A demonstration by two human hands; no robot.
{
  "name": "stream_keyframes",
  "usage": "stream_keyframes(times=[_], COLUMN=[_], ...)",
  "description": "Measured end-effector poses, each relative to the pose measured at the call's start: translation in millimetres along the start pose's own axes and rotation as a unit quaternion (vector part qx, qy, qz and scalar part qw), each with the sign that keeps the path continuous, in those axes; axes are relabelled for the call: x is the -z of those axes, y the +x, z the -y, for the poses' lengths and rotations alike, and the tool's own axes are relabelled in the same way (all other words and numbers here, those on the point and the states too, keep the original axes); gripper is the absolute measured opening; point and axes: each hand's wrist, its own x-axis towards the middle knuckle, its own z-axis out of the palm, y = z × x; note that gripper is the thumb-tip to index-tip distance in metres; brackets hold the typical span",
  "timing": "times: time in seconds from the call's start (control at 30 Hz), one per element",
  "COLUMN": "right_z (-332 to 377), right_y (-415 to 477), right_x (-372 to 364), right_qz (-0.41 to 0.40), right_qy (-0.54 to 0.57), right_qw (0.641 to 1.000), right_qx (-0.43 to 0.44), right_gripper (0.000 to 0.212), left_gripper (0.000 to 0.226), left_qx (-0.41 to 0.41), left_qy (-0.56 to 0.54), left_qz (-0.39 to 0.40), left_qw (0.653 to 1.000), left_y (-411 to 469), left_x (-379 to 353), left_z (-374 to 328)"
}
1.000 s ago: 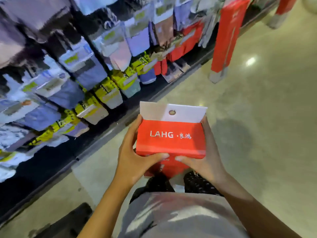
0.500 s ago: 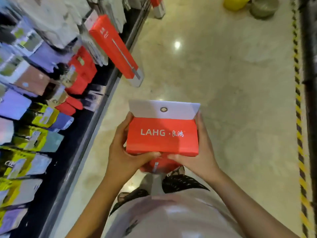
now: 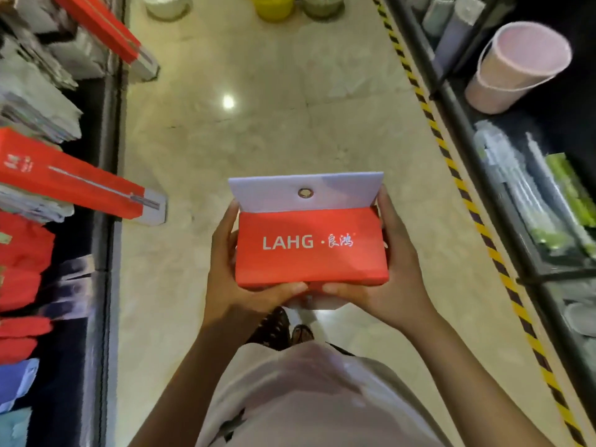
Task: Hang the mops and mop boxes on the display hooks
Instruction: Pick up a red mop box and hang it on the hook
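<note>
A red mop box [image 3: 309,246] marked LAHG is held end-on in front of my chest, over the aisle floor. Its white flap with a round hanging hole [image 3: 305,192] stands up at the far edge. My left hand [image 3: 235,279] grips the box's left side, thumb under the near edge. My right hand [image 3: 390,279] grips the right side the same way. On the left rack, two long red mop boxes [image 3: 74,185] [image 3: 106,30] hang out over the aisle, with smaller red packs [image 3: 22,266] below them.
A dark shelf base [image 3: 108,175] edges the left rack. A black shelf with a pink bucket [image 3: 516,66] and wrapped goods [image 3: 532,201] lines the right, behind yellow-black floor tape [image 3: 464,188]. White, yellow and grey buckets [image 3: 274,6] stand far down the aisle.
My view has swung right, from the left rack to straight down the aisle. The right shelf has come into sight. Both hands keep the same hold on the box.
</note>
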Motion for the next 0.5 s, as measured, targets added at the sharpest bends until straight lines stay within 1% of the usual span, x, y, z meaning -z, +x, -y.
stream_keyframes(times=[0.1, 0.27, 0.4, 0.5], right_z=[-11.0, -34.6, -48.4, -51.7], right_y=[12.7, 48.5, 101.6, 150.3], right_x=[21.2, 49.9, 75.5, 94.5], right_qz=[-0.038, -0.109, -0.152, -0.18], right_qy=[-0.005, -0.005, -0.013, -0.008], right_qw=[0.999, 0.989, 0.978, 0.969], right_qx=[-0.033, -0.102, -0.139, -0.168], right_gripper=[0.123, 0.124, 0.122, 0.123], left_gripper=[0.11, 0.11, 0.112, 0.111], left_qx=[0.018, 0.054, 0.054, 0.054], left_qy=[-0.013, -0.002, 0.034, 0.039], left_qz=[0.058, 0.146, 0.201, 0.242], left_qw=[0.998, 0.988, 0.977, 0.968], left_y=[35.1, 107.5, 180.4, 242.8], left_x=[-25.1, -70.7, -108.4, -134.0], left_z=[3.4, 8.9, 7.6, 0.6])
